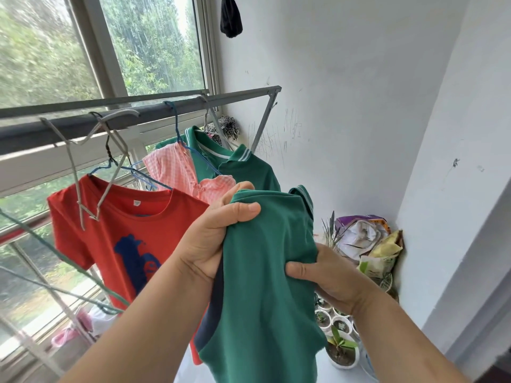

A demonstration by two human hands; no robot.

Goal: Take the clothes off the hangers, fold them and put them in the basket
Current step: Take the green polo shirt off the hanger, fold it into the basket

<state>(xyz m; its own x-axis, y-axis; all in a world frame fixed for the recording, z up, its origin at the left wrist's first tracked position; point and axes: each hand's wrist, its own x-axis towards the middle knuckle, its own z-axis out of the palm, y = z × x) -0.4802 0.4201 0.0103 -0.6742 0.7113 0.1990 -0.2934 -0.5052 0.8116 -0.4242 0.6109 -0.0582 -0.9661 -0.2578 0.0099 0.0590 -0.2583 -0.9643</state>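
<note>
A green polo shirt (265,272) hangs in front of me, held up by both hands. My left hand (215,233) grips its upper left edge, thumb across the cloth. My right hand (326,275) pinches its right side lower down. On the grey rail (154,111) behind hang a red T-shirt with a blue print (124,225), a pink checked garment (177,167) and another green polo (243,164), each on a hanger. Two empty wire hangers (83,167) dangle over the red shirt. No basket is in view.
White walls close in on the right. Potted plants (340,341) and bags (367,239) crowd the corner ledge below. A dark cloth (231,17) hangs high on the wall. Green lines (55,272) cross the window bars at lower left.
</note>
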